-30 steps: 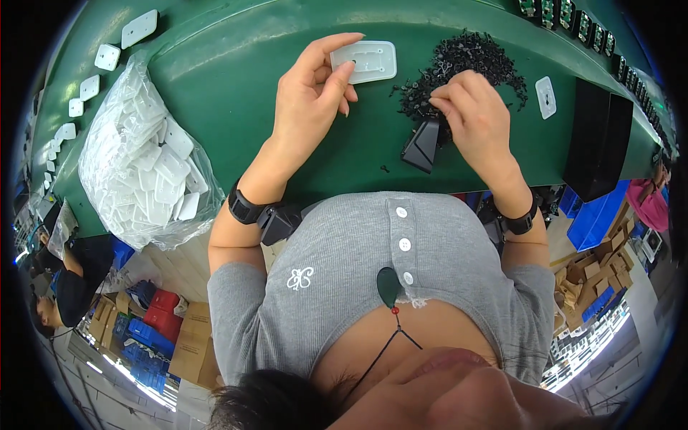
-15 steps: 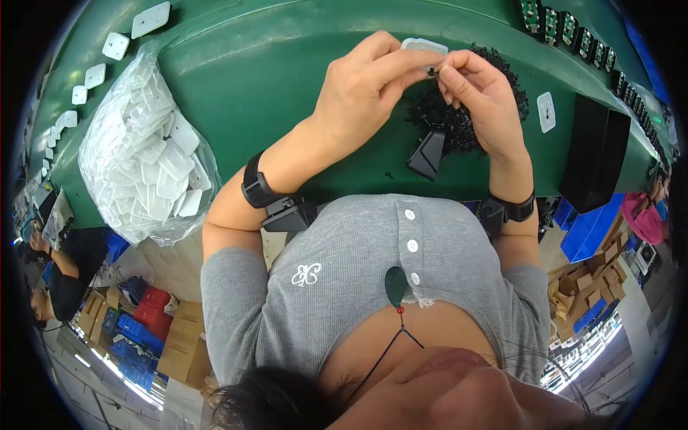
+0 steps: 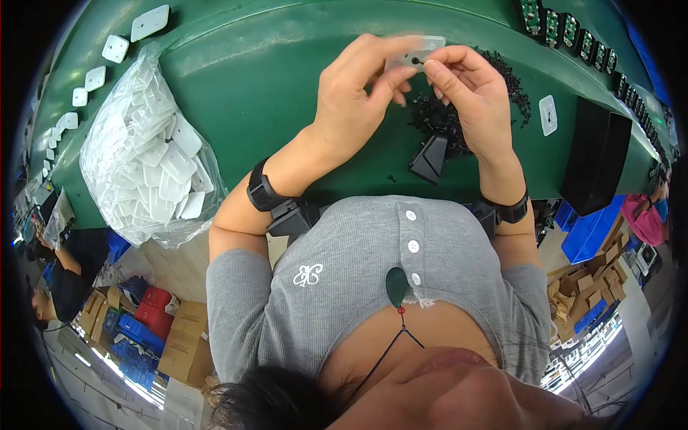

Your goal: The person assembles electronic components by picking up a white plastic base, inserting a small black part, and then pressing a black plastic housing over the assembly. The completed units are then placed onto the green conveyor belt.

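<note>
My left hand (image 3: 350,89) grips a rounded, translucent white plastic plate (image 3: 433,44) by its left side. A small black part (image 3: 416,61) shows at a hole in the plate. The thumb and forefinger of my right hand (image 3: 476,97) are pinched together at that black part, against the plate's lower right side; whether the part is fully seated cannot be made out. Both hands are raised over the table beside a heap of small black parts (image 3: 438,118). A black wedge-shaped block (image 3: 428,161) lies at the heap's near edge, below my right hand.
On the green table (image 3: 258,93), a clear bag of white plates (image 3: 154,168) lies at left, with a row of white plates (image 3: 116,48) beyond it. At right are a single plate (image 3: 547,115), a large black box (image 3: 596,154) and a row of green circuit boards (image 3: 552,27).
The plate has been tilted to show more of its face, and the black part at its hole is now visible. Both hands have shifted slightly left.
</note>
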Tool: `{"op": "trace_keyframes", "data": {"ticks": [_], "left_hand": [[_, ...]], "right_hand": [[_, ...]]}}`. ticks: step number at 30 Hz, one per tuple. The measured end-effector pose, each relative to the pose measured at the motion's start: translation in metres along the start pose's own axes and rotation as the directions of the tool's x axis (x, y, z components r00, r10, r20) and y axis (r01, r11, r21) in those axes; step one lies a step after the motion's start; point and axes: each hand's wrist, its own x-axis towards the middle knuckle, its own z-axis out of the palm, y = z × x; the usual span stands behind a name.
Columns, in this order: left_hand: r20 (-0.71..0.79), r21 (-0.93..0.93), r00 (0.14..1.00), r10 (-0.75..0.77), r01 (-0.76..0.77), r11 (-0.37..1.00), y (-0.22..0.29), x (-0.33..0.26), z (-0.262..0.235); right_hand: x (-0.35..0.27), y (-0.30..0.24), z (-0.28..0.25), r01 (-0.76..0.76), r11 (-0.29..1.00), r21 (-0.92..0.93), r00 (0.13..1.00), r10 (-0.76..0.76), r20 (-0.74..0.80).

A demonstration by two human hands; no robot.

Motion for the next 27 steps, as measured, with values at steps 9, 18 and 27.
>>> {"op": "trace_keyframes", "data": {"ticks": [9,18,27], "left_hand": [[0.122,-0.398,0.912,-0.392,0.407,0.822,-0.003,-0.005,-0.006],[-0.063,-0.192,0.996,-0.069,0.055,0.98,-0.012,-0.006,0.002],[-0.013,-0.131,0.996,-0.087,0.084,0.988,-0.005,-0.01,-0.009]], "right_hand": [[0.003,0.001,0.004,0.311,0.746,-0.589,0.922,-0.388,-0.005],[0.003,0.009,0.018,0.257,0.852,-0.456,0.927,-0.35,-0.132],[0.001,0.001,0.019,0.272,0.709,-0.65,0.848,-0.496,-0.187]]}}
